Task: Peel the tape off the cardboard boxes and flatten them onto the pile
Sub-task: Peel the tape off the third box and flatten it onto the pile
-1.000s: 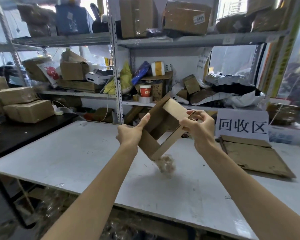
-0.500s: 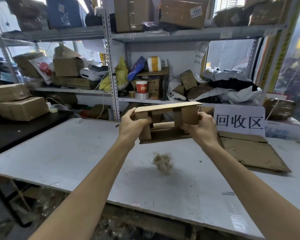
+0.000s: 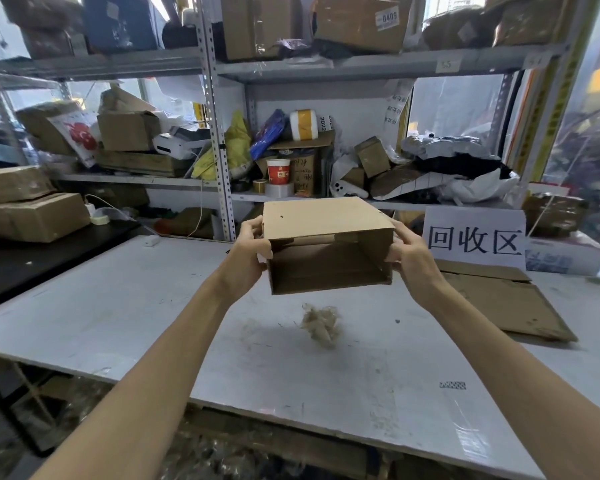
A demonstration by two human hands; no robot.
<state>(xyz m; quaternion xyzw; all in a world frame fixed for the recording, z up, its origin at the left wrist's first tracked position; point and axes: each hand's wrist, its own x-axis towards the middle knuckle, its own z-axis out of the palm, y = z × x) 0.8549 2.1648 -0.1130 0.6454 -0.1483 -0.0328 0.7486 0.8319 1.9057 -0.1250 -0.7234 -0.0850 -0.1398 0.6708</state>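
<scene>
Cardboard box [image 3: 326,220] held clear above the table [image 3: 118,306] by 2 hands, not flattened.
Left hand [image 3: 248,252] at the box's 9 o'clock, fingers curled round the left wall, gripping. Box open end faces the camera, top panel near level. 1 crumpled tape wad [image 3: 321,323] lies on the table at the box's 6 o'clock, apart from it. Right hand [image 3: 409,258] at 3 o'clock, fingers curled on the right wall, gripping. Pile of flattened cardboard [image 3: 506,303] lies at 4 o'clock, just before a white sign [image 3: 475,240].

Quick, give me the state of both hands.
Left hand: grips the left side of the open brown cardboard box.
Right hand: grips its right side.
</scene>
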